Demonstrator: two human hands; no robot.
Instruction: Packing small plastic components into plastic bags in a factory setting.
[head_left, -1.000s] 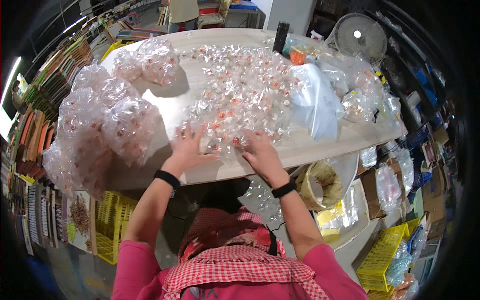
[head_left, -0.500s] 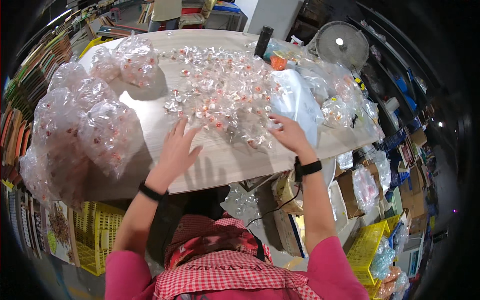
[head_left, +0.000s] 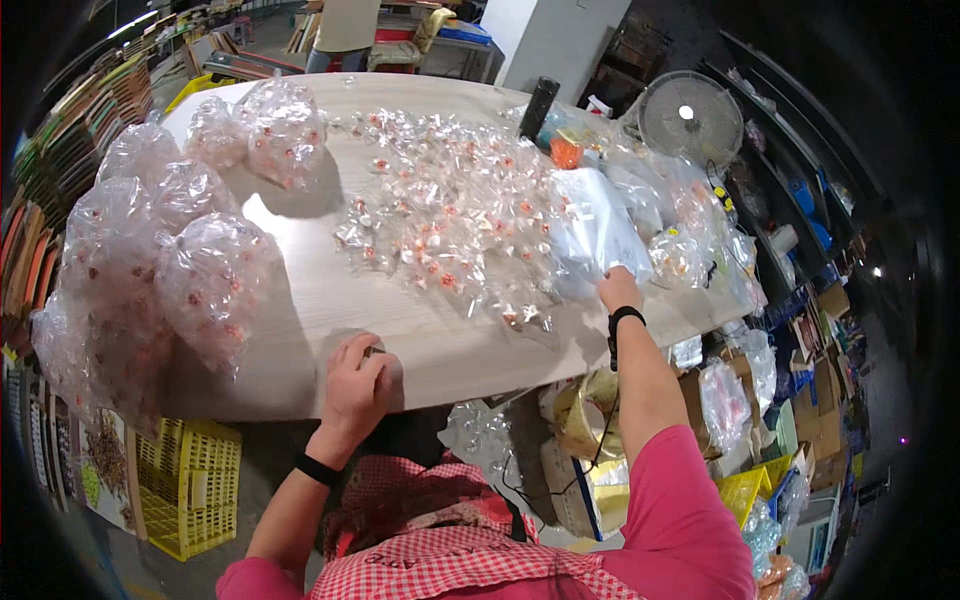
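My right hand is closed at the near edge of a stack of flat pale plastic bags, its fingertips pinching a bag there. By the table's front edge, my left hand is curled, with a small dark bit showing at the fingers that I cannot make out. Spread over the middle of the table is a loose heap of small clear-wrapped packets with red and white bits inside. To the left stand several filled clear bags of similar packets.
A dark cylinder stands at the back, near a fan. More plastic bags crowd the table's right end. Below are a yellow crate at left and cartons at right. Beyond the table a person stands.
My right hand has moved right, from the packet heap onto the pale bags, and closed. My left hand has drawn back to the table's front edge and curled up.
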